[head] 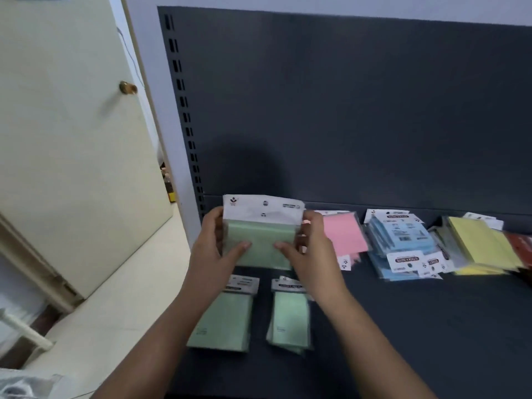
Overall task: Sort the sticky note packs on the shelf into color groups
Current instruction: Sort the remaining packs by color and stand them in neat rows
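The green sticky note pack (pixel 260 240) is held upright above the dark shelf (pixel 403 326), with its white header card on top and the pale green pad below. Both hands hold it. The left hand (pixel 211 249) grips its left edge, thumb laid across the front face and the other fingers curled round behind. The right hand (pixel 312 249) grips the right edge in the same way, its thumb pointing inward across the front so that the two thumb tips come near each other at the middle of the pad (they do not touch).

Just below the held pack, nearer the person, two green packs (pixel 223 321) lie flat on the shelf side by side, header cards toward the held pack, with a narrow strip of shelf between them. To the right of the held pack, partly behind the right hand, lies a pink pack (pixel 344 234). Further right sits a loose heap of blue packs (pixel 403 246), then yellow packs (pixel 478 243), and at the frame edge a red pack (pixel 522 243). Behind the held pack rises the dark back panel (pixel 345 110). Well to its left stands a cream door (pixel 72 139) with a brass knob (pixel 128 87).
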Available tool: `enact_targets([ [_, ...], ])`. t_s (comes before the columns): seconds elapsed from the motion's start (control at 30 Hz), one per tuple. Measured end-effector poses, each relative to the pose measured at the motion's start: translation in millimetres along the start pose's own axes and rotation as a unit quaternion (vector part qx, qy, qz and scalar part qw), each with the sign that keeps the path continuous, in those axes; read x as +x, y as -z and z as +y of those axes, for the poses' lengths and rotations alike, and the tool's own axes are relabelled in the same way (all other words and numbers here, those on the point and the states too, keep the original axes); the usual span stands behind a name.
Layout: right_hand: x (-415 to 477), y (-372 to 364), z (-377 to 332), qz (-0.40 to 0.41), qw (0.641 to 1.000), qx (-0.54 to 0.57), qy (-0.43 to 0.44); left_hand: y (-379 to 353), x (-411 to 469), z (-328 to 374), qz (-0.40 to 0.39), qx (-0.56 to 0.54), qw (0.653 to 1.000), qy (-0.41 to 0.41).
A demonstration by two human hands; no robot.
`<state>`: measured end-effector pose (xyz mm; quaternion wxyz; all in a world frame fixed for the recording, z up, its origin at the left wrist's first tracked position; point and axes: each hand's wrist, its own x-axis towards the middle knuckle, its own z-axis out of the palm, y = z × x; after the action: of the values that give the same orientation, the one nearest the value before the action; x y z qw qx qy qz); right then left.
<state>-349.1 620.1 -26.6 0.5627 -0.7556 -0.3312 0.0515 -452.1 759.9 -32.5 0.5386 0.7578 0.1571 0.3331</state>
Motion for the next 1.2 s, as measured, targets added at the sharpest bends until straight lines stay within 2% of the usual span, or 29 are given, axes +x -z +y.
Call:
enact_targets([
  [0.1,30,-37,7,-0.007,0.999,-0.042,-0.013,15,24,-22,0.021,0.057,0.998,0.016],
  [0.37,67,-62,36,0.013,0.987,-0.136,-0.085,-3,59,-61,-0.014,0.14,0.988,0.071],
  [0.63,61,-59,38,0.035,0.986,-0.129,-0.094,1,48,-74,0.001,0.167,0.981,0.104],
  [0.87,29,-50,12,0.034,0.993,-0.092,-0.066,23,15,-70,0.028,0.175,0.968,0.178],
  [0.97,4,-44,1,-0.009,0.991,-0.132,-0.038,35,-7,-59,0.033,0.221,0.96,0.168],
  [1.03,-17,-40,-4,-0.077,0.981,-0.172,-0.047,42,-24,-51,0.019,0.231,0.956,0.182],
  [1.13,-49,-40,-13,-0.16,0.961,-0.206,-0.094,45,-46,-43,-0.027,0.214,0.952,0.219],
  [1.2,-65,-44,-18,-0.192,0.956,-0.173,-0.14,43,-55,-38,-0.039,0.193,0.951,0.24],
])
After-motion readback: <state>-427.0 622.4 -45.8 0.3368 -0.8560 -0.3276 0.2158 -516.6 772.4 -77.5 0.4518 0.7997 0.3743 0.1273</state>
